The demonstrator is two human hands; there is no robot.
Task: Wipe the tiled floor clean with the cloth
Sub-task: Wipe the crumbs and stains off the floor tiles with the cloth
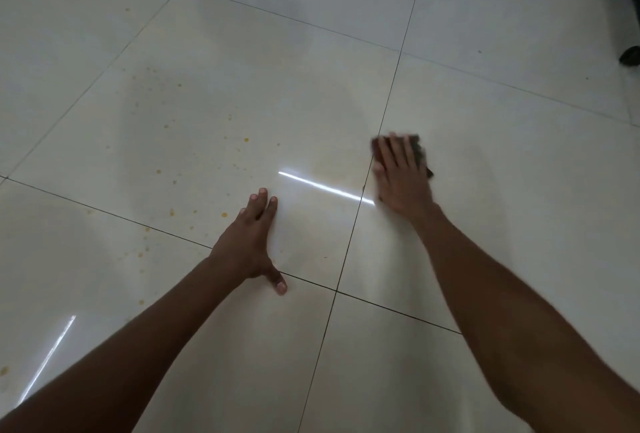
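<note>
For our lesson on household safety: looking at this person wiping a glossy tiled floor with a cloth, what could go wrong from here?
1. The orange-brown splatter spots lie left of the left hand, while the dark folded cloth under the right hand works further right, so they may be missed.
2. The left hand braces flat on the glossy cream tiled floor; it could slip if the tile is wet.

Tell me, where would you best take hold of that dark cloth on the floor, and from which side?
Probably from above. The cloth lies flat on the tiled floor under the right hand, so no edge stands up to pinch. Its far edge, showing past the fingertips, is the freest part to gather.
</note>
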